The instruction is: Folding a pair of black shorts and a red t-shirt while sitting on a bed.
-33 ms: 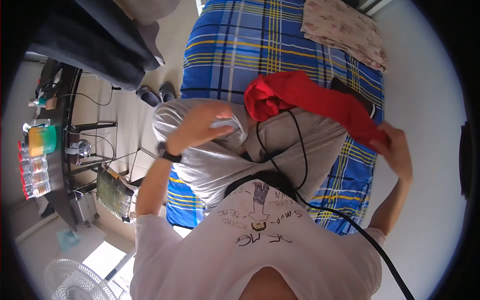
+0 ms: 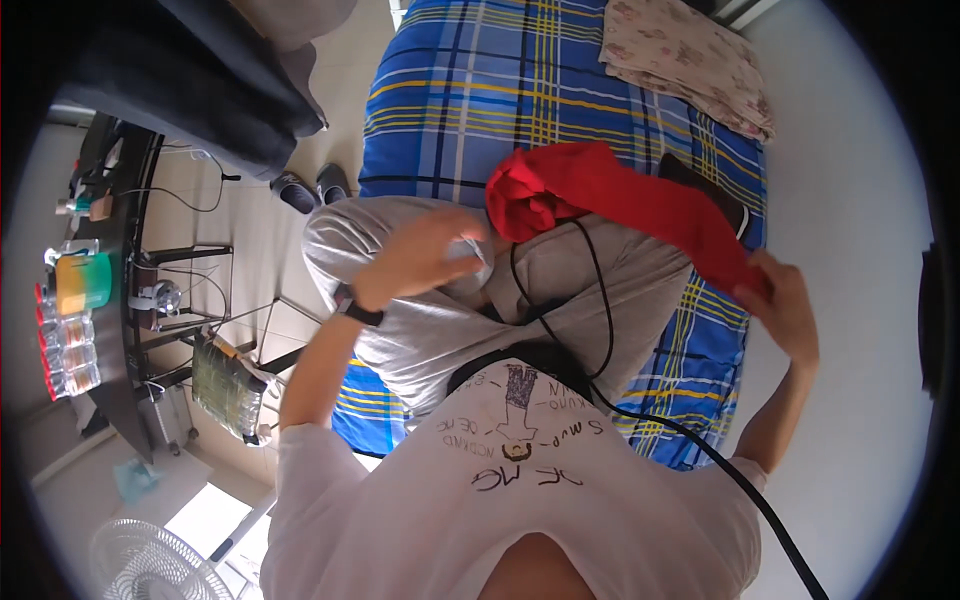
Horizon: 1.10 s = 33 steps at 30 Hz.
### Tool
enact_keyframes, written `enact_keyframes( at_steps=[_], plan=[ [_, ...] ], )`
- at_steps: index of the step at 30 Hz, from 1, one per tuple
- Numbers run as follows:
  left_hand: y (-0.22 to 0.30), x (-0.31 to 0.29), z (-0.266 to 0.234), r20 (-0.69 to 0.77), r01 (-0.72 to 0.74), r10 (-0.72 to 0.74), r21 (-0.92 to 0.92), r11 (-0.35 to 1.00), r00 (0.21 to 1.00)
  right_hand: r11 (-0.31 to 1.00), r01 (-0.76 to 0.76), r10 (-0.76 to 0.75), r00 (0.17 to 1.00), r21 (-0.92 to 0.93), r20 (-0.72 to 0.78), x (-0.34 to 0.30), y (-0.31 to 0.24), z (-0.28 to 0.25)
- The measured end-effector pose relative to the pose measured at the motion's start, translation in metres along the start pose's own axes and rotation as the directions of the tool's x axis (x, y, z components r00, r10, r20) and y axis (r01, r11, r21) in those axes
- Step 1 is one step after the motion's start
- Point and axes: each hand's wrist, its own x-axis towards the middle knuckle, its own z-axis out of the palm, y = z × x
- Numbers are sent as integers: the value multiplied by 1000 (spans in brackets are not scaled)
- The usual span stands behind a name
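Observation:
A red cloth (image 2: 640, 195), possibly a garment, stretches across my lap and the bed. Its left end is bunched up over my legs, while the rest runs as a long folded strip to the right. My right hand (image 2: 785, 305) pinches the strip's right end near the bed's edge. Over my left thigh hovers my left hand (image 2: 425, 260), thumb and fingers apart, holding nothing, just left of the bunched end. My grey trousers (image 2: 385, 340) show beneath it. Part of a dark folded cloth (image 2: 690, 175) lies behind the red one.
A black cable (image 2: 680, 430) loops over my lap and runs off at lower right. I sit on a bed with a blue plaid sheet (image 2: 480, 90); a folded floral cloth (image 2: 690, 65) lies at its far right. Left are shoes (image 2: 295, 192), a dark desk (image 2: 120, 330) and a fan (image 2: 150, 560).
My left hand has moved a little to the right, closer to the bunched end of the red cloth. My right hand has shifted slightly left, still pinching its end.

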Motion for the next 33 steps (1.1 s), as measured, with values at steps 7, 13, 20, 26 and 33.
enact_keyframes(
  at_steps=[7, 13, 20, 26, 33],
  plan=[
    [-50, 81, 106, -465, 329, -200, 213, 920, 862, 880, -357, 389, 920, -312, 47, -48, 48, 39],
    [-99, 125, 121, -184, 468, -595, -456, 757, 783, 963, 152, -204, 952, -224, -229, 16, -12, 110],
    [-61, 77, 71, -302, 39, -365, -723, 690, 881, 900, 286, -382, 882, -330, -276, 126, 10, 176],
    [0, -83, -4, -291, -13, -396, -819, 574, 871, 846, 381, -153, 843, 372, -516, 88, -40, 90],
    [9, -155, -29, -178, 205, -485, -744, 635, 856, 758, 312, 65, 838, 573, -542, 107, -31, 59]
  ],
)
